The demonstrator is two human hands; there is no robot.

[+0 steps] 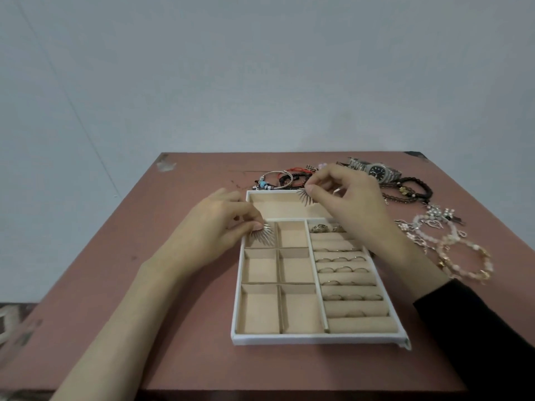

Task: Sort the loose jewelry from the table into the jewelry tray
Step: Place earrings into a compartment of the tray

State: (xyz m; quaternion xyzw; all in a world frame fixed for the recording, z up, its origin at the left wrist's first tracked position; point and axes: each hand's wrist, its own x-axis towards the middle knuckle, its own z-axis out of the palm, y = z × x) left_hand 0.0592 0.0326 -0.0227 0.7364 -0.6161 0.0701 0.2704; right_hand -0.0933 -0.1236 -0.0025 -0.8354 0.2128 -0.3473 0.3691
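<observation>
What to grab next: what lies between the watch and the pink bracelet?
Head view: dark bead bracelets and silver flower pieces, between watch and pink bracelet.

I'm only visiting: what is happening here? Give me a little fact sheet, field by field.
tray: white rim, beige lining, rings in its right-side rolls
left hand: pinches left spiky earring in the far-left small compartment
right hand: pinches right spiky earring above the long far compartment
loose on table: watch, bracelets, beaded strands
</observation>
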